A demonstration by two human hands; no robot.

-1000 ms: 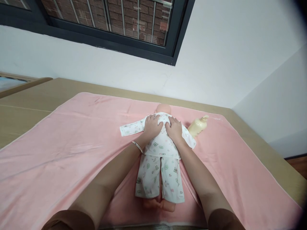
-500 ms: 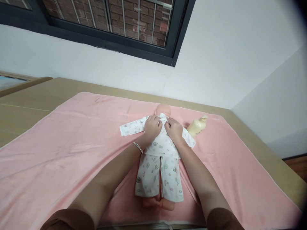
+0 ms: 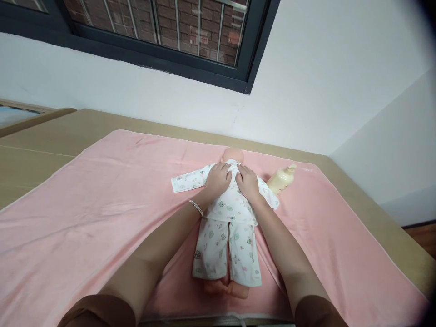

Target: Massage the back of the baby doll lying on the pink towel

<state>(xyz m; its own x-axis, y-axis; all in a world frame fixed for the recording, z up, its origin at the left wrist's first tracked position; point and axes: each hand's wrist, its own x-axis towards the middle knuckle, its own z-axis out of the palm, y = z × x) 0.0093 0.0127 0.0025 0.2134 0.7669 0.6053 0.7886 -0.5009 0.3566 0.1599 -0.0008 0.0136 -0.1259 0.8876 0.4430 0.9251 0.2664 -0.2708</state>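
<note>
A baby doll (image 3: 233, 155) lies lengthwise in front of me, its bald head at the far end and its bare feet toward me. It is dressed in a white patterned top (image 3: 229, 206) and matching pants (image 3: 213, 250). My left hand (image 3: 218, 178) rests flat on the upper left of the top, fingers stretched toward the collar. On the upper right, my right hand (image 3: 247, 180) lies the same way, a narrow strip of fabric showing between the two. Neither hand appears to grip anything. The doll's face is not visible.
A pale yellow pump bottle (image 3: 281, 180) lies beside the doll's right-hand sleeve. Under everything is a pink blanket (image 3: 102, 218) spread over a wooden surface (image 3: 41, 147). A white wall and a dark-framed window (image 3: 163, 52) stand behind.
Both hands have let go of the bunched collar fabric, which now lies flatter. The fingers have straightened and rest on the top. The doll and bottle stay in place.
</note>
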